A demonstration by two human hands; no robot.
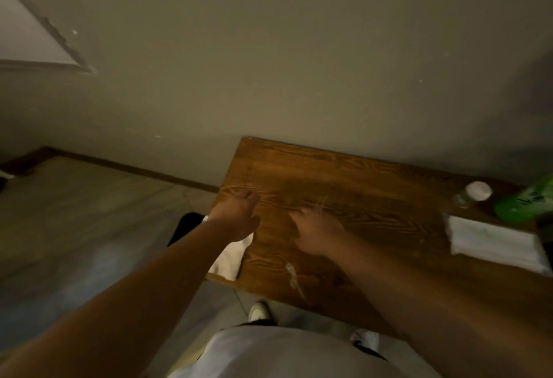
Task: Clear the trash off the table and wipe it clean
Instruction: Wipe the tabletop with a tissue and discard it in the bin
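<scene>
The brown wooden table [374, 186] stands against the wall. My left hand [239, 213] is a closed fist at the table's left edge. A white cloth [230, 255] hangs out from under it over the near left corner. My right hand [317, 234] hovers over the middle of the table with its fingers curled. A thin pale streak [323, 202] shows at its fingertips, too blurred to identify. On the wood near the front edge lies a whitish smear or scrap [294, 277].
A folded white cloth [493, 243], a small jar with a white lid [475, 193] and a green package [526, 201] sit at the table's right end. A black bin [187, 225] stands on the floor by the table's left edge. My shoes [258, 310] are under the front edge.
</scene>
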